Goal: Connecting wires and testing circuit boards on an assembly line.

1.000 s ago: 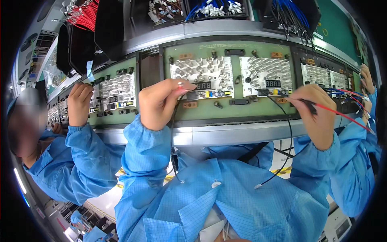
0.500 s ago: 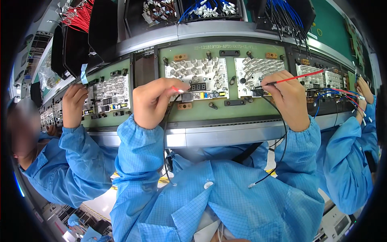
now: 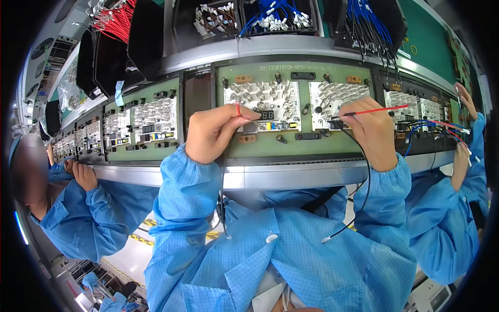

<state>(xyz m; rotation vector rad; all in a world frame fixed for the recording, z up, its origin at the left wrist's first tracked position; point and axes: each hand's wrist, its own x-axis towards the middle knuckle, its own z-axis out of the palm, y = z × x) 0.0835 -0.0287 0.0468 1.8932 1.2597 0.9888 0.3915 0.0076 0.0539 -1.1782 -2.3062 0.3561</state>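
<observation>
Two white circuit boards with clear domed parts sit in a green fixture [image 3: 291, 150] before me. Over the lower left of the left board [image 3: 260, 96], my left hand [image 3: 212, 132] is closed in a pinch, partly covering the small digit display [image 3: 265, 115]. A short red wire end [image 3: 238, 109] sticks up from its fingers, and a black wire [image 3: 224, 179] hangs below. My right hand [image 3: 371, 130] is closed on a red wire [image 3: 384, 109] with a black end, at the lower edge of the right board [image 3: 338, 96]. Another black wire [image 3: 368, 182] loops down from there.
Black bins of red wires [image 3: 115, 23], brown wires and blue wires [image 3: 278, 14] stand behind the metal rail. More fixtures with boards continue on both sides. Loose wires [image 3: 434, 126] lie on boards at right. Co-workers in blue stand at left [image 3: 99, 218] and right [image 3: 442, 229].
My left hand has shifted right over the display, and the red wire end now points up. My right hand stays at its board. The left co-worker's raised hand has dropped to the bench edge.
</observation>
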